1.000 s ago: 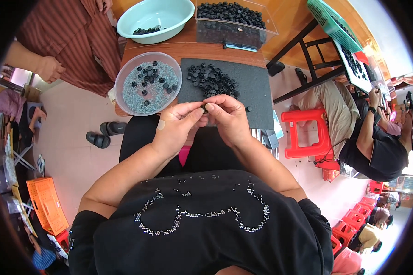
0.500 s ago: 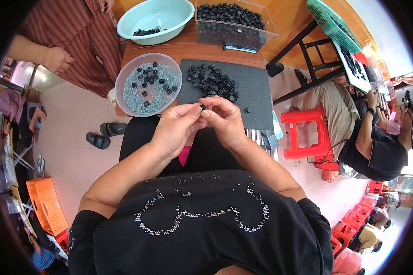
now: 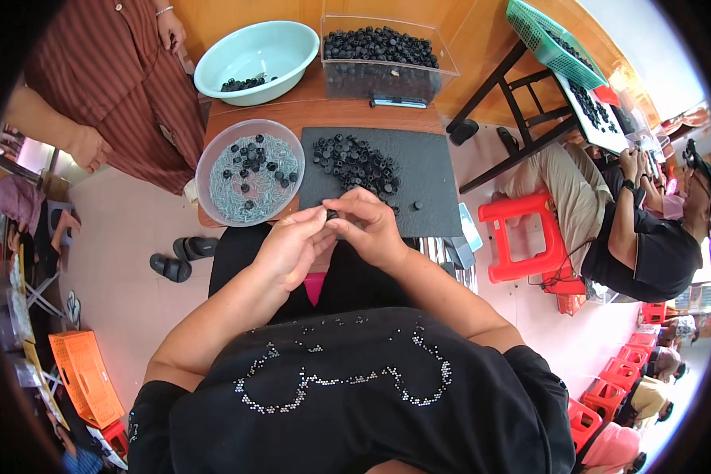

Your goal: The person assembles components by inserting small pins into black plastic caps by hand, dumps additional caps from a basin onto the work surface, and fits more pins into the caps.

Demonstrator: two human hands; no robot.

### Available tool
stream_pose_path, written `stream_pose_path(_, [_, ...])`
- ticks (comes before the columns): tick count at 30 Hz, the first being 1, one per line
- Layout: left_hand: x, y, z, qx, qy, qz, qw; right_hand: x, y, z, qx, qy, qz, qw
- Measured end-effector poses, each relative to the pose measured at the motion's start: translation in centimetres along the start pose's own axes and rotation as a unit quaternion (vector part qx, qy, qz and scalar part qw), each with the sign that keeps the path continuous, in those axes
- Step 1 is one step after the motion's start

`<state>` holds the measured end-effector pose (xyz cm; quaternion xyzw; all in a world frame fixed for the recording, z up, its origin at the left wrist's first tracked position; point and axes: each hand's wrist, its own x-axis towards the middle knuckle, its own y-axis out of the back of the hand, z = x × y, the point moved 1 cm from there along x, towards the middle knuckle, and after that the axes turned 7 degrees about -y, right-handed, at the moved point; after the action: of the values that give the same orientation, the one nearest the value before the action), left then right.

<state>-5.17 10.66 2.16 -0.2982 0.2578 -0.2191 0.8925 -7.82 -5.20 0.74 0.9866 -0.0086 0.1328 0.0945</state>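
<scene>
Between the fingertips of my left hand (image 3: 283, 246) and my right hand (image 3: 369, 229) is a small round black cap (image 3: 331, 214), partly covered by the fingers. Both hands are closed in a pinch around it, just off the near edge of a dark grey mat (image 3: 434, 178). A pile of similar black caps (image 3: 357, 163) lies on that mat, with one loose cap (image 3: 417, 205) to its right. To the left stands a round translucent bowl (image 3: 203, 189) full of thin clear pieces (image 3: 233, 201), with several black parts scattered on top.
On the wooden table (image 3: 312, 114), a pale blue basin (image 3: 265, 43) and a clear box (image 3: 379, 83) of black caps stand at the back. A person in striped clothes (image 3: 126, 103) is at the left. A red stool (image 3: 490, 237) stands right of the table.
The whole view has shifted slightly, so the table things sit lower and further left. My hands still pinch the black cap, with small changes in finger position.
</scene>
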Motion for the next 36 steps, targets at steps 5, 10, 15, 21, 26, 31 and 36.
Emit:
stream_pose_path(5, [-0.3, 0.1, -0.2, -0.025, 0.025, 0.022, 0.999, 0.0, -0.1, -0.4, -0.043, -0.003, -0.002, 0.999])
stream_pose_path(10, [-0.4, 0.4, -0.3, -0.036, 0.006, 0.025, 0.999, -0.1, -0.8, -0.5, -0.036, 0.0, 0.018, 0.999])
stream_pose_path(15, [-0.4, 0.7, -0.2, -0.029, -0.012, 0.024, 0.999, 0.0, -1.1, -1.4, -0.062, 0.014, 0.026, 0.998])
stream_pose_path(21, [-1.9, -0.3, 0.2, -0.062, -0.017, -0.011, 0.998, -0.5, -1.0, -2.6, -0.098, 0.057, 0.018, 0.993])
stream_pose_path(26, [-3.4, -0.3, 0.6, -0.053, -0.021, -0.05, 0.997, -1.0, -1.7, -4.2, -0.128, 0.088, 0.016, 0.988])
stream_pose_path(31, [-5.2, -0.7, 0.8, -0.071, 0.006, -0.051, 0.996, -1.8, -2.1, -5.5, -0.16, 0.113, 0.005, 0.981])
stream_pose_path(36, [-6.0, -0.5, 1.3, -0.095, 0.007, -0.059, 0.994, -1.8, -2.6, -6.7, -0.149, 0.135, 0.004, 0.98])
